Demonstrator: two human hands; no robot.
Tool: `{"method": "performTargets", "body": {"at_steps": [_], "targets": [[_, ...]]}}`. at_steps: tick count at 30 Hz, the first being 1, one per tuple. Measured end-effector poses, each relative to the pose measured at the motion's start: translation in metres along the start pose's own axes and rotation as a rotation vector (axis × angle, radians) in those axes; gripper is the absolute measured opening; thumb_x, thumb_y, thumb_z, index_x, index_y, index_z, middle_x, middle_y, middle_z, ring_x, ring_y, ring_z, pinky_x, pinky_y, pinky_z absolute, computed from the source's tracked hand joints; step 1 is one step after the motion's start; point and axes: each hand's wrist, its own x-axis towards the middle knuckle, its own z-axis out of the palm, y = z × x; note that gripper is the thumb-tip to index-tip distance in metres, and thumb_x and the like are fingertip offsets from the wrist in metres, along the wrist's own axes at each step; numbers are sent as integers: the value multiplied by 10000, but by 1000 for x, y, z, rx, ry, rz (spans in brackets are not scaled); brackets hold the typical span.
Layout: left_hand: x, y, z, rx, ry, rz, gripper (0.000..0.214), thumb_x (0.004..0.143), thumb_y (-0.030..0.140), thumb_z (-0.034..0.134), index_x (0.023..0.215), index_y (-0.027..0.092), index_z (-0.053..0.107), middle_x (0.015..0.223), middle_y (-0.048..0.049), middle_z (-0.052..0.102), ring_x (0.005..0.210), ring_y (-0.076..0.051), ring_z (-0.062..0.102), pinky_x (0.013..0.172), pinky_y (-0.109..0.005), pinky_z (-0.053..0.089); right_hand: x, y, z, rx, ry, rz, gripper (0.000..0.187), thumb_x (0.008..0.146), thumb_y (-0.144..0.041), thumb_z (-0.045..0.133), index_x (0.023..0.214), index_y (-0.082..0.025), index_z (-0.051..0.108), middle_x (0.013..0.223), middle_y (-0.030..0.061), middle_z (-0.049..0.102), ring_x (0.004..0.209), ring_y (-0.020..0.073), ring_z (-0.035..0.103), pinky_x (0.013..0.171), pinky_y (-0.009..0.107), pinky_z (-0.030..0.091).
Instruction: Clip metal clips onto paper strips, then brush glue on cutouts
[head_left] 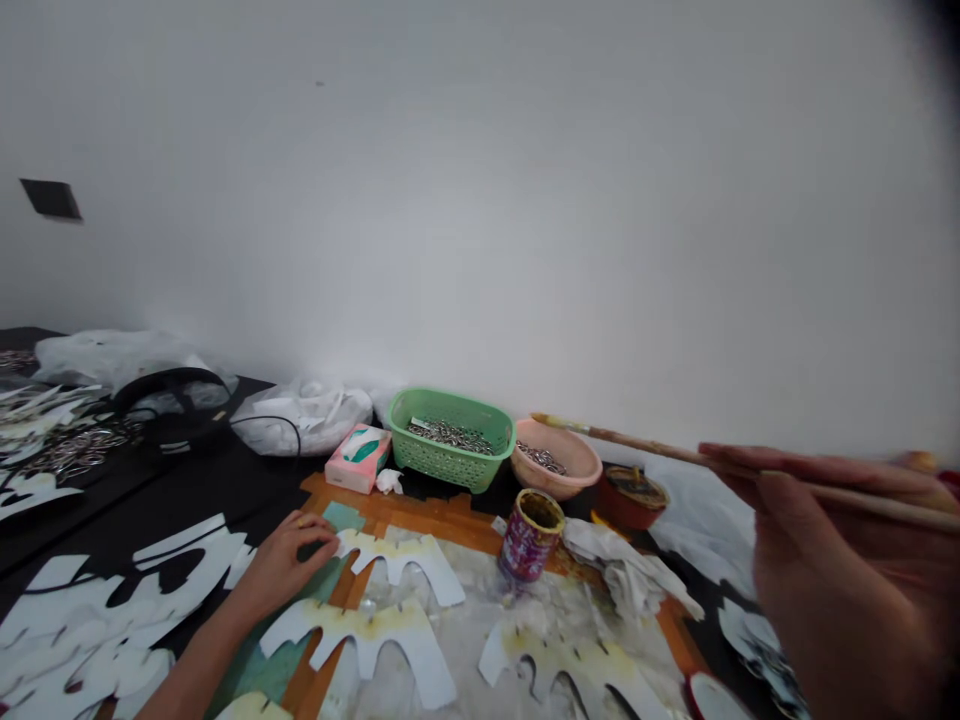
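Note:
My right hand (847, 580) is raised at the right, fingers closed around the long wooden handle of a paintbrush (637, 440). The yellowed bristle tip points left, above the peach bowl. My left hand (289, 562) is low on the work surface, its fingertips pinched at the left end of a white cut-out piece (427, 562) with arched notches and yellowish stains. Closer to me lies a second white cut-out (382, 640), with another stained cut-out (562, 660) to the right. A purple tin (529, 545) with a yellow-crusted rim stands behind them.
A green basket (450, 465) and a peach bowl (574, 470) hold small metal parts. Nearby are a pink tissue box (358, 460), a crumpled white cloth (634, 570) and a reddish-brown pot (630, 500). White cut-outs (97, 630) pile up at left. A white wall (480, 200) rises behind.

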Motion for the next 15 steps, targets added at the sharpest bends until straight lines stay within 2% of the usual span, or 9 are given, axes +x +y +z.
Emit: {"method": "performTargets", "body": {"at_steps": [2,4,7,9,12,15], "targets": [[0,0,0,-1,1,0,319,931,506,556,859,281,771,1002,-25,750,970,-248,676,1042,-482,438,-8,4,0,-7,-61,-7,279,651,-293,924,773,-184,698,791,51,762,722,205,754,789,344,623],[-1,-1,1,-2,6,3,312,934,498,557,860,282,769,1003,-22,749,978,-244,666,1044,-473,433,-22,16,-1,32,-178,22,218,717,-259,888,804,-191,700,795,49,779,739,205,769,772,318,629],[-2,-2,2,-6,16,6,307,941,486,553,859,280,767,1003,-21,749,974,-235,660,1016,-438,451,-51,41,0,53,-479,139,122,831,-256,801,889,-216,701,871,57,794,855,227,776,821,351,633],[-2,-1,2,-8,23,6,297,942,472,556,859,279,767,997,-21,750,971,-232,660,1013,-432,449,-72,59,3,56,-613,151,78,878,-298,753,906,-237,713,878,54,789,871,235,769,787,347,637],[-3,0,2,-10,26,3,292,943,457,555,863,276,770,995,-26,749,982,-238,654,1003,-433,449,-101,80,8,-20,-736,161,101,913,-346,708,906,-250,736,884,68,788,831,243,758,721,336,621],[-3,1,1,-15,24,0,293,943,447,551,863,271,771,997,-29,749,979,-238,653,996,-435,449,-117,94,12,-89,-807,128,128,930,-364,679,899,-259,746,874,67,784,801,240,741,663,318,590]]}}
